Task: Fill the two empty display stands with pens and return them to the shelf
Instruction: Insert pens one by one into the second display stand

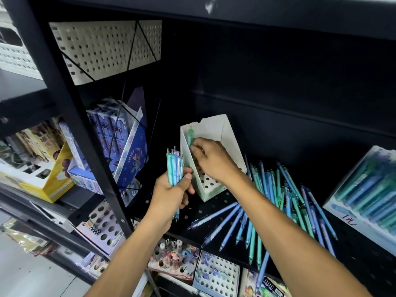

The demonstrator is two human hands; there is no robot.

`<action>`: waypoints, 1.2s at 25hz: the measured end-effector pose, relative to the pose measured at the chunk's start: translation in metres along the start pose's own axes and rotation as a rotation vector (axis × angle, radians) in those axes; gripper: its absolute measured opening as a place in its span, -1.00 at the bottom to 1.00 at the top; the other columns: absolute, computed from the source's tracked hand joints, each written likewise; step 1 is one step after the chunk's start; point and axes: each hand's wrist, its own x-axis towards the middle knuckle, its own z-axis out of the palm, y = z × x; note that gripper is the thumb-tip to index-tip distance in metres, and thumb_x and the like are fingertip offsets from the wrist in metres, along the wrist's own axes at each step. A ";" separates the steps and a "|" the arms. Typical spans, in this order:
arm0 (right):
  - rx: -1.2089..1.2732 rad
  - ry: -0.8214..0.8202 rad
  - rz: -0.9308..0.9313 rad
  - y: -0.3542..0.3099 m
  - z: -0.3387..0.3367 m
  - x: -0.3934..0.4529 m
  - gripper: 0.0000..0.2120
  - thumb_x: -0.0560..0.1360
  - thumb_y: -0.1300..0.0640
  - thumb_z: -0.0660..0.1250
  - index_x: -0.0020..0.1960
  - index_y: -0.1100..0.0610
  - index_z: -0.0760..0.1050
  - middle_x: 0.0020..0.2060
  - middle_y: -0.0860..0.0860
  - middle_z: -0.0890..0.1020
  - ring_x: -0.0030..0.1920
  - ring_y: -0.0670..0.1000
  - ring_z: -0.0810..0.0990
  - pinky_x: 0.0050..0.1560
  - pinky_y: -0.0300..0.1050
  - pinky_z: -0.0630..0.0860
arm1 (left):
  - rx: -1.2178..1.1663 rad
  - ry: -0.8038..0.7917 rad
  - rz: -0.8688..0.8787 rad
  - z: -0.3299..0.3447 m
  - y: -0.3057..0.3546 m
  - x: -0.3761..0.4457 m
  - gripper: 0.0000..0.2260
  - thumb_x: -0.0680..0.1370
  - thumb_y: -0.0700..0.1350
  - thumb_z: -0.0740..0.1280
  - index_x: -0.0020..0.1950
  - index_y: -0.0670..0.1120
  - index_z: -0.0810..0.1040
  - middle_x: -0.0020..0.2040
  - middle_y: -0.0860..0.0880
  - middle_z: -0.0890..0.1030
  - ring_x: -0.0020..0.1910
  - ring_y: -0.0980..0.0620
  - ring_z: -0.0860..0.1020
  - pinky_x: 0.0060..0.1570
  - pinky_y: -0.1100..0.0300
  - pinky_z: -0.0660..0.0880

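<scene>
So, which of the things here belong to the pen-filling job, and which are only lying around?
Belong to the job:
- white display stand
- green pen pinched by the right hand
- bundle of pens gripped by the left hand
- loose pens on the shelf

Only lying around:
- yellow box
- blue cartoon boxes
- wrapped pen pack

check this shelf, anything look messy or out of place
Yes: a pile of loose blue and green pens lies scattered at crossed angles on the black perforated shelf, right of the white display stand, instead of standing in holes.
</scene>
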 end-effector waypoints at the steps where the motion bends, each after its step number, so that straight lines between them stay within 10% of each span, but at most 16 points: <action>1: -0.006 0.001 -0.008 0.002 0.001 -0.001 -0.82 0.66 0.10 0.18 -0.03 0.08 0.52 -0.30 0.01 0.60 -0.38 -0.01 0.50 -0.33 -0.11 0.41 | -0.001 0.002 -0.002 0.000 0.000 0.000 -0.90 0.64 -0.20 0.28 0.06 -0.06 0.58 -0.39 -0.02 0.54 -0.53 0.07 0.38 -0.52 0.23 0.30; 14: -0.133 -0.043 0.025 0.008 -0.011 -0.017 -0.87 0.60 0.09 0.30 0.08 0.01 0.61 -0.02 -0.10 0.70 -0.09 -0.13 0.65 -0.02 -0.21 0.51 | -0.022 0.034 -0.013 -0.005 0.004 0.003 -0.87 0.64 -0.20 0.28 0.12 -0.03 0.58 -0.39 -0.01 0.54 -0.54 0.08 0.38 -0.54 0.26 0.29; 19: -0.363 -0.470 0.122 0.030 -0.043 -0.054 -0.49 0.53 -0.16 0.36 0.44 -0.31 0.31 0.53 -0.27 0.20 0.53 -0.13 0.14 0.52 0.00 0.05 | -0.116 0.074 0.007 -0.006 0.014 0.001 -0.95 0.63 -0.11 0.31 0.04 -0.04 0.56 -0.38 -0.01 0.51 -0.54 0.08 0.35 -0.56 0.26 0.26; 22: -0.597 -0.413 0.017 0.026 -0.017 -0.061 -0.36 0.54 -0.30 0.24 0.55 -0.30 0.09 0.59 -0.21 0.06 0.58 -0.01 0.02 0.54 0.17 0.01 | -0.242 0.063 0.017 -0.003 0.023 0.000 -0.87 0.63 0.01 0.29 -0.05 -0.02 0.46 -0.37 0.01 0.47 -0.55 0.09 0.30 -0.57 0.28 0.22; 26: -0.356 -0.056 -0.022 0.003 -0.005 -0.061 -0.53 0.58 -0.14 0.28 0.46 -0.09 0.37 0.45 -0.09 0.42 0.44 0.01 0.36 0.44 0.13 0.29 | -0.384 -0.043 -0.006 -0.005 0.033 -0.004 -0.83 0.64 -0.04 0.25 -0.10 -0.09 0.40 -0.35 -0.03 0.47 -0.56 0.10 0.31 -0.60 0.30 0.21; 30: 0.523 0.057 0.050 -0.035 -0.013 -0.055 -0.87 0.55 0.06 0.41 0.04 0.08 0.65 -0.20 -0.03 0.69 -0.28 -0.01 0.62 -0.12 -0.03 0.63 | -0.273 -0.212 0.016 -0.002 0.036 -0.011 -0.87 0.63 -0.13 0.24 -0.06 -0.16 0.45 -0.34 -0.06 0.51 -0.53 0.10 0.35 -0.58 0.28 0.28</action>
